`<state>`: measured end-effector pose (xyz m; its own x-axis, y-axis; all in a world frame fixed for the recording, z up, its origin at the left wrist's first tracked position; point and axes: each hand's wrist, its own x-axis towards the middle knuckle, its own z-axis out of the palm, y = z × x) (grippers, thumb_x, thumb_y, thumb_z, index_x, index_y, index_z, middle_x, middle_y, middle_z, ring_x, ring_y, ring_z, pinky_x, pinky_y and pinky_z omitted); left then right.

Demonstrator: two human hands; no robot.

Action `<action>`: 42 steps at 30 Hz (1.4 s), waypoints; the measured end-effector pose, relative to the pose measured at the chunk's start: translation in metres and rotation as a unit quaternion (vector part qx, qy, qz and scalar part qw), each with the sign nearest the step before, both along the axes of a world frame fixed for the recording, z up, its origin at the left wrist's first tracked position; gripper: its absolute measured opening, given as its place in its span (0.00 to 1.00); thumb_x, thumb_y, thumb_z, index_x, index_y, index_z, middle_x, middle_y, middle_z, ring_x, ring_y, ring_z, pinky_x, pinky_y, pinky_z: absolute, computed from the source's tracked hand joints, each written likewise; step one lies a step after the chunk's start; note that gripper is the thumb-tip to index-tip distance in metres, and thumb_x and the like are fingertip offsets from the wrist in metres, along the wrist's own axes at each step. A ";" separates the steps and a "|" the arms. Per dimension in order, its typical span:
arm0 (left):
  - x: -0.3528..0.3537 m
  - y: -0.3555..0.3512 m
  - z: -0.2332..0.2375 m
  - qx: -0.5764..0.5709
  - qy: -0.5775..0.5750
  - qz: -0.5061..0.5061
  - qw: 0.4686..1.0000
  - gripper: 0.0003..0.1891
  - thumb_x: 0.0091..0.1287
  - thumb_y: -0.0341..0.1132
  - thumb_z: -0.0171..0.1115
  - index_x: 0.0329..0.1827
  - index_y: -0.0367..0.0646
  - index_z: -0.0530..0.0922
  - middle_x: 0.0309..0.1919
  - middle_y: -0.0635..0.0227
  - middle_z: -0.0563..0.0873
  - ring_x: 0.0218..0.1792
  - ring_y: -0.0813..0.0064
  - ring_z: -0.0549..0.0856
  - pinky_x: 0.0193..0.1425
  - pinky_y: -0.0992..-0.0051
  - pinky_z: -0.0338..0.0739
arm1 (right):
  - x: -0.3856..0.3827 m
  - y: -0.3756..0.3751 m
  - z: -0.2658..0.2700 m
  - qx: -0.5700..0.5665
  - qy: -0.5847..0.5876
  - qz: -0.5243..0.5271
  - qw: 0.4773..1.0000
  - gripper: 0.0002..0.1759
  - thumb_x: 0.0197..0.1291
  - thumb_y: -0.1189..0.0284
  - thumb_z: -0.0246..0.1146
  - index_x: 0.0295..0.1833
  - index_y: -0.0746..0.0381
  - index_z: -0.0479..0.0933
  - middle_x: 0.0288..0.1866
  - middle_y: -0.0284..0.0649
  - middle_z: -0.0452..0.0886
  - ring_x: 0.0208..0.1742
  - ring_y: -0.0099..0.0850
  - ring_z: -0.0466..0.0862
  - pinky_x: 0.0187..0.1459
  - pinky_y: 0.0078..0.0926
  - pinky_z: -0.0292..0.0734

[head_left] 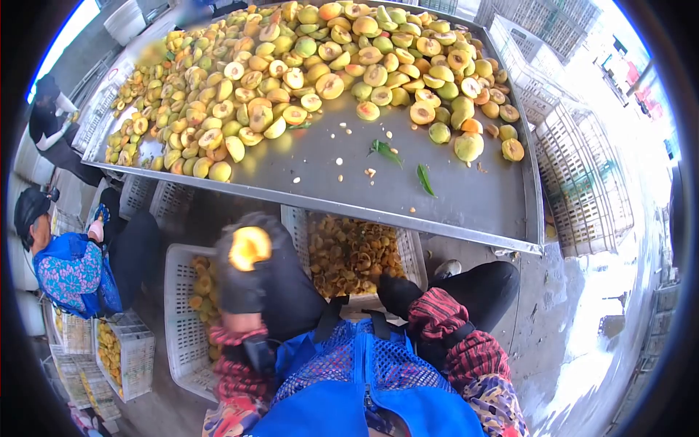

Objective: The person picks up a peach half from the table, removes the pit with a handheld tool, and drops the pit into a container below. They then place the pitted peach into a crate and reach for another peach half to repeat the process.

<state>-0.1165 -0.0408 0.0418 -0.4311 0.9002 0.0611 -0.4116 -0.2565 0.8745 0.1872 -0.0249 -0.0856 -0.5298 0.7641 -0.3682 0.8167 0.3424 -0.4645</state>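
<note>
My left hand (242,280), in a dark glove and smeared by motion, is raised over the left crate. A bright yellow peach half (249,247) is held at its fingers, the cut hollow facing up. In front of my lap is my right hand (397,293), also dark-gloved, above the edge of a crate of brown-yellow scraps (355,251); its fingers cannot be made out against the dark clothing. Beneath my left hand, a white crate (178,306) contains peach halves (204,288). Many cut peaches (331,86) cover the back and left of the metal table (284,166).
Green leaves (386,151) and several pale kernels lie on the table, whose raised front edge is close before my knees. White crates (582,175) stand at the right. At the left sit a person in a blue apron (73,269) and another in dark clothes (58,131).
</note>
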 end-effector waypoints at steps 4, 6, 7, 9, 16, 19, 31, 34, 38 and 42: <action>-0.133 -0.053 -0.044 -0.270 0.203 0.073 0.938 0.23 0.64 0.46 0.57 0.49 0.32 0.75 0.43 0.61 0.80 0.39 0.70 0.80 0.46 0.67 0.74 | 0.010 -0.004 -0.050 -0.020 0.022 0.045 0.999 0.12 0.52 0.67 0.58 0.41 0.60 0.74 0.25 0.49 0.78 0.32 0.47 0.81 0.32 0.46 0.75; -0.106 -0.042 -0.007 -0.384 0.562 0.137 0.720 0.21 0.63 0.43 0.58 0.49 0.33 0.77 0.42 0.54 0.83 0.46 0.64 0.81 0.53 0.71 0.71 | 0.012 -0.003 -0.058 -0.015 0.056 0.041 0.997 0.12 0.52 0.66 0.58 0.41 0.61 0.73 0.24 0.49 0.78 0.31 0.48 0.81 0.31 0.46 0.75; -0.110 -0.036 -0.017 -0.381 0.639 0.212 0.634 0.22 0.61 0.43 0.60 0.50 0.33 0.77 0.42 0.54 0.83 0.45 0.63 0.81 0.53 0.70 0.72 | 0.013 -0.002 -0.062 -0.014 0.073 0.039 0.997 0.13 0.52 0.66 0.58 0.41 0.61 0.73 0.24 0.49 0.77 0.31 0.48 0.81 0.31 0.46 0.75; -0.081 0.006 0.007 -0.309 0.581 0.177 0.732 0.22 0.60 0.42 0.61 0.50 0.33 0.76 0.42 0.55 0.83 0.44 0.64 0.81 0.51 0.71 0.73 | 0.013 0.003 -0.080 -0.101 0.073 0.006 0.992 0.15 0.53 0.63 0.57 0.42 0.62 0.72 0.26 0.50 0.78 0.30 0.48 0.81 0.30 0.46 0.75; 0.021 0.229 0.012 -0.071 0.499 -0.048 0.862 0.16 0.59 0.33 0.60 0.49 0.37 0.77 0.36 0.70 0.84 0.35 0.82 0.80 0.40 0.80 0.75 | 0.020 -0.015 -0.178 -0.347 0.189 -0.096 0.914 0.17 0.57 0.58 0.53 0.45 0.59 0.71 0.27 0.43 0.78 0.24 0.39 0.79 0.24 0.38 0.73; 0.072 0.316 -0.005 -0.081 0.543 -0.088 0.831 0.18 0.55 0.43 0.61 0.43 0.39 0.78 0.36 0.55 0.83 0.34 0.64 0.82 0.42 0.71 0.76 | 0.018 -0.005 -0.161 -0.571 0.195 -0.253 0.756 0.22 0.63 0.47 0.46 0.48 0.52 0.71 0.32 0.37 0.77 0.24 0.31 0.73 0.22 0.32 0.67; 0.068 0.342 -0.050 0.006 0.302 -0.315 0.900 0.20 0.60 0.38 0.56 0.54 0.37 0.74 0.44 0.62 0.83 0.40 0.72 0.82 0.42 0.73 0.78 | 0.007 0.008 -0.091 -0.573 0.289 -0.261 0.721 0.23 0.64 0.53 0.50 0.59 0.55 0.66 0.47 0.41 0.74 0.41 0.34 0.76 0.44 0.31 0.72; 0.070 0.288 -0.013 -0.158 -0.252 -0.425 0.855 0.27 0.65 0.51 0.46 0.55 0.36 0.72 0.48 0.58 0.81 0.44 0.60 0.81 0.41 0.67 0.79 | 0.013 0.025 -0.027 -0.420 0.249 -0.122 0.864 0.20 0.63 0.57 0.53 0.55 0.58 0.68 0.38 0.39 0.76 0.34 0.32 0.78 0.37 0.30 0.73; 0.081 0.221 -0.003 -0.129 -0.317 -0.380 0.859 0.28 0.64 0.50 0.49 0.57 0.36 0.71 0.50 0.55 0.80 0.50 0.57 0.79 0.51 0.61 0.76 | 0.021 0.046 0.047 -0.435 0.261 -0.145 0.849 0.18 0.63 0.60 0.55 0.51 0.61 0.70 0.30 0.40 0.78 0.29 0.27 0.79 0.32 0.27 0.73; 0.096 0.167 0.019 -0.123 -0.209 -0.411 0.879 0.28 0.66 0.49 0.47 0.61 0.34 0.67 0.53 0.53 0.77 0.51 0.55 0.78 0.55 0.60 0.74 | 0.028 0.052 0.128 -0.461 0.339 -0.181 0.800 0.19 0.64 0.60 0.54 0.53 0.62 0.67 0.30 0.36 0.75 0.26 0.26 0.77 0.28 0.27 0.72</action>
